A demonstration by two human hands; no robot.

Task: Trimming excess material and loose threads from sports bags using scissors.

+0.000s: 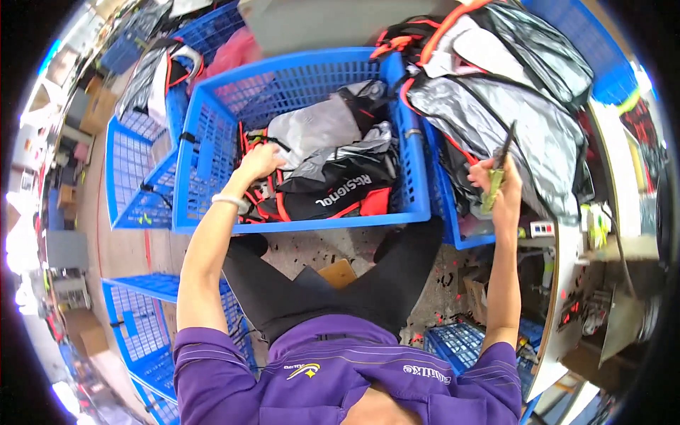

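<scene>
Left hand (263, 161): inside the crate (304, 226), toward its left wall, palm down, fingers bent against straps (266, 190) and the near left edge of a pale grey panel (312, 131). Undersides of the fingertips hidden; cannot tell whether they pinch cloth or only rest on it. White wristband (230, 201) on this arm.

Right hand (507, 185): outside the crate, beyond its right rim, closed round a small tool (494, 190). Handle olive, dark slim blade pointing up and away; the fingers cover part of the handle. Exact kind of tool not clear.

Bags (340, 191): piled in the crate, mainly from its middle to the near right corner. Black cloth, crumpled silver sheeting with a dull sheen, red-orange edging, white lettering on the near face. Folds overlap, so single pieces and their number cannot be made out. Panel smooth, slightly cloudy, lying toward the far rim.

Crate: blue plastic, lattice walls, solid rim; floor of it mostly covered by the pile.

Second crate (476, 241) at the right wall of the first, largely hidden under silver covers (489, 117) with black seams and orange piping; these bulge over its rim.

Between the knees: flat tan piece (338, 273), partly covered; kind unclear.
</scene>
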